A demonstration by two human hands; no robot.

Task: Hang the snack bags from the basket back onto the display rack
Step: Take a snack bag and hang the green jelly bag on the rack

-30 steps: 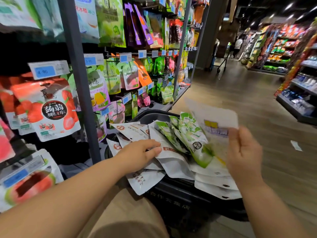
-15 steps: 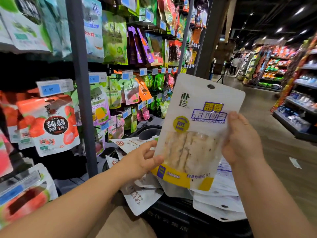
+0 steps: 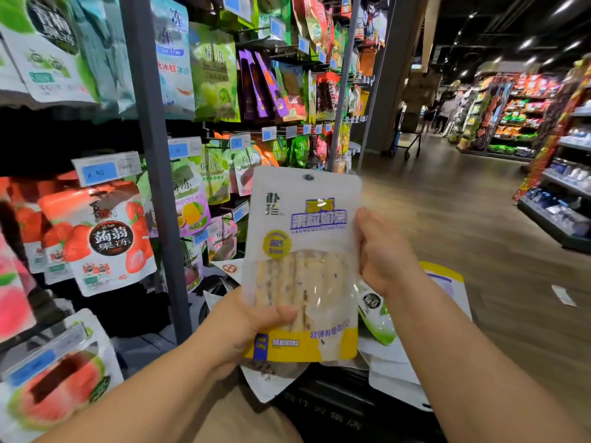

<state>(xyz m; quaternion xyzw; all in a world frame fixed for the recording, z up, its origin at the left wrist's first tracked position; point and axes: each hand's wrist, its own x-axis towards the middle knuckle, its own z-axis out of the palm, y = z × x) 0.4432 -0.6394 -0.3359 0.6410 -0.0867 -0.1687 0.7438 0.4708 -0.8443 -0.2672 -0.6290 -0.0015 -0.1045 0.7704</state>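
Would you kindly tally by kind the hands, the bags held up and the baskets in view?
Hands: 2, the left hand and the right hand
Held bag: 1
Black basket: 1
Total: 4

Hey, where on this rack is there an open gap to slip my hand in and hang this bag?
Left of the grey post, a dark bare band runs between the top-row bags and the price tag above the strawberry jelly bags. Right of the post the hanging bags overlap tightly; the basket is piled too.
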